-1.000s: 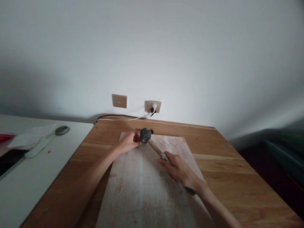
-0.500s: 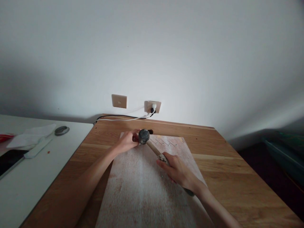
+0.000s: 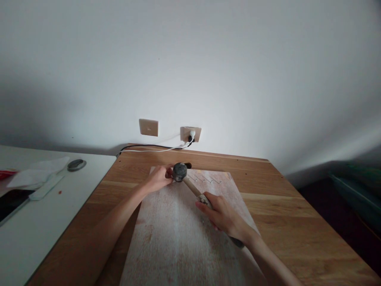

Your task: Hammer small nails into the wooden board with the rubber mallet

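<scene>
My right hand (image 3: 222, 212) is wrapped round the handle of a mallet (image 3: 180, 172) with a dark, scuffed round head and a pale shaft. The mallet's head is over the far left part of a whitish wooden board (image 3: 172, 234). My left hand (image 3: 160, 177) is at the board's far left corner, its fingers pinched together beside the mallet's head; what they hold is hidden behind that head. Several nails (image 3: 204, 180) stand in a row across the far part of the board, right of the mallet's head.
The board lies on a brown wooden table (image 3: 276, 206) against a wall with a plugged-in socket (image 3: 190, 134). Cables (image 3: 149, 148) run along the table's back edge. On the white table (image 3: 68, 198) at left are a roll of tape (image 3: 76, 165), paper (image 3: 38, 172) and a phone (image 3: 13, 203).
Hardly anything differs. The mallet's head sits very slightly lower beside my left fingers, and the whole view has shifted a touch.
</scene>
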Demonstrator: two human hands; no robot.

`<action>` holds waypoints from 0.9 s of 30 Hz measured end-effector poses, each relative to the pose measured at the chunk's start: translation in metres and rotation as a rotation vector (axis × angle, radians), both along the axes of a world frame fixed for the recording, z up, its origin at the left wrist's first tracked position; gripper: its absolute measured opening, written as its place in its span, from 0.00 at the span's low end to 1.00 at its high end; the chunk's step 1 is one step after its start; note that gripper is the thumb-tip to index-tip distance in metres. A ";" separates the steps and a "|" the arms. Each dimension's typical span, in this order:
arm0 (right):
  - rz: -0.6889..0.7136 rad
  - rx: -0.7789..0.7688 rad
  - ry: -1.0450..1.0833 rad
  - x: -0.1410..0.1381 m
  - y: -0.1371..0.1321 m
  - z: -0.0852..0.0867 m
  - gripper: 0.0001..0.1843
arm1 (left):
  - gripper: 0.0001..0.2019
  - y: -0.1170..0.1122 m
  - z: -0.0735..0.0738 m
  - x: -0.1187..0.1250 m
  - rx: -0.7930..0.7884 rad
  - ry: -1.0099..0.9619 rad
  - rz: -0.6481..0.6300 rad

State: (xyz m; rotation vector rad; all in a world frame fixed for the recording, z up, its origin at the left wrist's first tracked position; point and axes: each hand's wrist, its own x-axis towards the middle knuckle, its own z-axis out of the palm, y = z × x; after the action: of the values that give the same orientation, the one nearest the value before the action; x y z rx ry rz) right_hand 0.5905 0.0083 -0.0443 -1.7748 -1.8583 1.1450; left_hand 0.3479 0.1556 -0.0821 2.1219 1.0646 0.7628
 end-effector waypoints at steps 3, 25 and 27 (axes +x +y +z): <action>-0.006 -0.034 0.011 0.000 -0.004 0.002 0.20 | 0.29 0.000 0.000 0.000 -0.015 0.002 -0.008; -0.265 0.015 0.168 0.054 -0.055 -0.037 0.30 | 0.07 -0.125 0.031 0.078 0.816 0.453 -0.624; -0.270 0.020 0.181 0.053 -0.055 -0.038 0.30 | 0.06 -0.122 0.034 0.076 0.823 0.460 -0.640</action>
State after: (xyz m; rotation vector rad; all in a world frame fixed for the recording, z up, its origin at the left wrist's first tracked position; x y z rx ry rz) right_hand 0.6439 -0.0467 -0.0827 -1.7802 -1.4708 1.1360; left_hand 0.4241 0.0333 -0.0478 3.2024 0.1715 0.4197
